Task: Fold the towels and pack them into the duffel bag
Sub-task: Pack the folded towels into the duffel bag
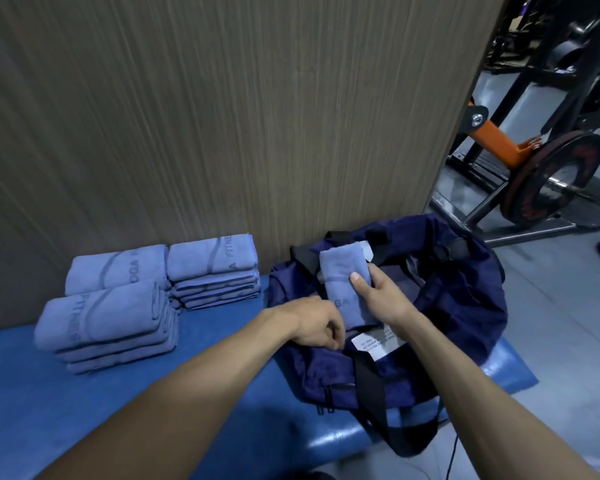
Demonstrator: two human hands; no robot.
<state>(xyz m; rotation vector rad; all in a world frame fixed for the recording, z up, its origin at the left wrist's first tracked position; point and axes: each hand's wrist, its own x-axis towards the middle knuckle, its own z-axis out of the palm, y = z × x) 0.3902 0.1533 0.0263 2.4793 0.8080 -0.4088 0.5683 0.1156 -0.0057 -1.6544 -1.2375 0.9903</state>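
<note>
Towel [343, 289] first: a folded blue one, gripped in my right hand [378, 296] with the thumb pressed flat on its top face and the fingers wrapped underneath, held just over the open mouth of the navy duffel bag [465, 306]. My left hand [317, 327] sits just beside it, fingers curled down at the bag's near rim — I cannot tell whether they pinch the fabric or only rest on it. A white label [374, 342] shows inside the bag, right under my right wrist, and a black strap [371, 389] runs down the bag's front between my forearms.

Out past my left hand, three stacks of folded towels [118, 323] stand on the blue mat [84, 410], close together and well apart from the bag. Beyond both hands a wood-grain wall panel [222, 116] rises straight up, touching the bag's far side. Off to the right of my right hand lies grey floor, then gym equipment with a weight plate [555, 174] — open room on that side, none ahead.
</note>
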